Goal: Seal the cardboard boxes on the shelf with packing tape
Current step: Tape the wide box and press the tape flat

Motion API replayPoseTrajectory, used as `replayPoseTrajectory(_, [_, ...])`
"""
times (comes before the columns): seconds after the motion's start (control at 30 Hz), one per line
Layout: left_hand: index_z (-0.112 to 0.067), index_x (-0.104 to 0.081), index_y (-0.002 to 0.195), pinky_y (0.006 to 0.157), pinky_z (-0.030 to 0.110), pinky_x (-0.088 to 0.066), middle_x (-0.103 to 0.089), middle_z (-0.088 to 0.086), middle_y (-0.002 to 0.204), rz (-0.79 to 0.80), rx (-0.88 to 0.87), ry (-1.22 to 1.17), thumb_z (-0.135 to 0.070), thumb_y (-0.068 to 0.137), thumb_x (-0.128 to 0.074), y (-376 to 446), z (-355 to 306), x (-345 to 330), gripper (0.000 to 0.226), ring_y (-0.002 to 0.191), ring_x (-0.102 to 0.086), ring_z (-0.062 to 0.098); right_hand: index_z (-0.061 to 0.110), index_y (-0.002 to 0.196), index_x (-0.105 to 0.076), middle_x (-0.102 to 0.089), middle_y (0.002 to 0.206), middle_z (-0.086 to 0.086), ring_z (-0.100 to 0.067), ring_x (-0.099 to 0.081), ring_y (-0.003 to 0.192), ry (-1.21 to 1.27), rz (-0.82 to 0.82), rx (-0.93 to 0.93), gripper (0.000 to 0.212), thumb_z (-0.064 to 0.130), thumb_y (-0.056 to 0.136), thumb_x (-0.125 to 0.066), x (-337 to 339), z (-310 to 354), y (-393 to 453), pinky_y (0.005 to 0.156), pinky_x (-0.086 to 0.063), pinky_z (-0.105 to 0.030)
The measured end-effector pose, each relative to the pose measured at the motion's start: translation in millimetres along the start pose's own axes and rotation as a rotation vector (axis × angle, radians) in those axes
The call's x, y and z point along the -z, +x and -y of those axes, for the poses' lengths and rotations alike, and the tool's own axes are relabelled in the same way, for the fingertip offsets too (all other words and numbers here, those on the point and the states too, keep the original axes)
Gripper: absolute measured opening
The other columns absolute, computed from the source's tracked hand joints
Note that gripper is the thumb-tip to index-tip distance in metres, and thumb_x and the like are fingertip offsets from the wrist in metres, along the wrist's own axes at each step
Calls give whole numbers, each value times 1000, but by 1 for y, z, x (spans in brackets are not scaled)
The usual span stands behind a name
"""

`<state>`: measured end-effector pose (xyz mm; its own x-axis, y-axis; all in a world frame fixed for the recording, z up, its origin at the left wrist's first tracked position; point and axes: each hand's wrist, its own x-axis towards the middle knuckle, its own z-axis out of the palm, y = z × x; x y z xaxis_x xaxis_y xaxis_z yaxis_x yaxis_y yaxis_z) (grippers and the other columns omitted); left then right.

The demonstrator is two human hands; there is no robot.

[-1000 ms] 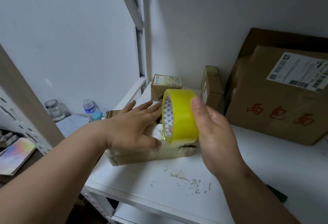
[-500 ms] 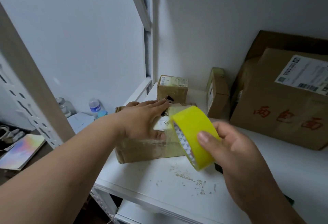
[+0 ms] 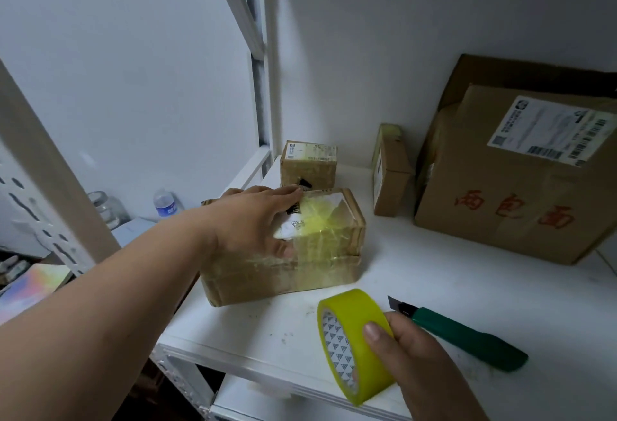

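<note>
Home storage corner serving as a small parcel-packing spot.

Showing white slotted-steel shelving (image 3: 50, 230) against plain white walls; holding several worn cardboard boxes (image 3: 507, 187) bearing shipping labels (image 3: 547, 133) and barcodes, a yellow tape roll (image 3: 354, 344) and a green utility knife (image 3: 467, 333) lying on the shelf board (image 3: 434, 280); keeping a glass jar (image 3: 105, 208) and water bottle (image 3: 165, 203) beside a lower desk.

A taped brown cardboard box (image 3: 283, 253) sits near the left front of the white shelf (image 3: 450, 273), the left hand (image 3: 257, 220) resting on its top. Behind it stands a small brown cardboard box (image 3: 309, 167); right of that, a narrow upright cardboard box (image 3: 390, 173), then a large brown cardboard box (image 3: 521, 180) far right. Nearer, the right hand (image 3: 417, 354) holds a yellow roll of packing tape (image 3: 354, 344) left of a green utility knife (image 3: 467, 333).
</note>
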<state>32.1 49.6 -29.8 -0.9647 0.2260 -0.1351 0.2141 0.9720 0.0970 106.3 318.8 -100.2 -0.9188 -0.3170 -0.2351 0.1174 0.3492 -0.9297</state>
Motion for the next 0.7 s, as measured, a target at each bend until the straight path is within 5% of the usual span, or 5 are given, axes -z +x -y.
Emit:
replayPoseTrajectory(0.13, [-39, -34, 150, 110, 22, -32, -44, -20, 149, 62, -4, -423, -46, 78, -77, 0, 7, 16, 84, 132, -46, 2, 13, 104, -66, -75, 91, -10, -24, -70, 84, 248, 185, 61, 70, 45, 44, -79, 15, 0, 1, 73, -54, -31])
replayPoseTrajectory(0.27, [-41, -54, 136, 95, 12, -43, -63, -32, 116, 175, 48, -715, -35, 77, -77, 3, 12, 24, 63, 109, -60, -8, 17, 114, -68, -75, 102, -12, -22, -71, 91, 335, 329, 179, 64, 39, 56, -82, 18, 12, -3, 75, -56, -31])
replayPoseTrajectory(0.4, [-38, -40, 146, 104, 20, -34, -50, -19, 141, 38, 103, -389, -35, 90, -70, 11, 1, 22, 64, 128, -50, 5, 40, 100, -69, -74, 95, -7, -25, -68, 89, 209, 80, 238, 42, 58, 62, -66, 1, 20, 11, 85, -52, -44])
replayPoseTrajectory(0.5, [-38, -29, 152, 110, 33, -37, -39, -9, 154, -143, 15, -6, -24, 92, -58, 16, -11, 9, 68, 137, -42, 17, 37, 97, -69, -73, 92, -6, -25, -67, 86, 199, 20, 256, 38, 64, 72, -61, -1, 30, 18, 79, -53, -31])
replayPoseTrajectory(0.7, [-29, -10, 158, 121, 41, -7, -8, -6, 165, -236, -22, 137, -37, 87, -22, 14, 1, -30, 72, 152, -10, 21, 17, 102, -68, -68, 99, -16, -33, -63, 94, 133, 4, 267, 73, 80, 70, -49, -5, 43, 32, 82, -50, -36])
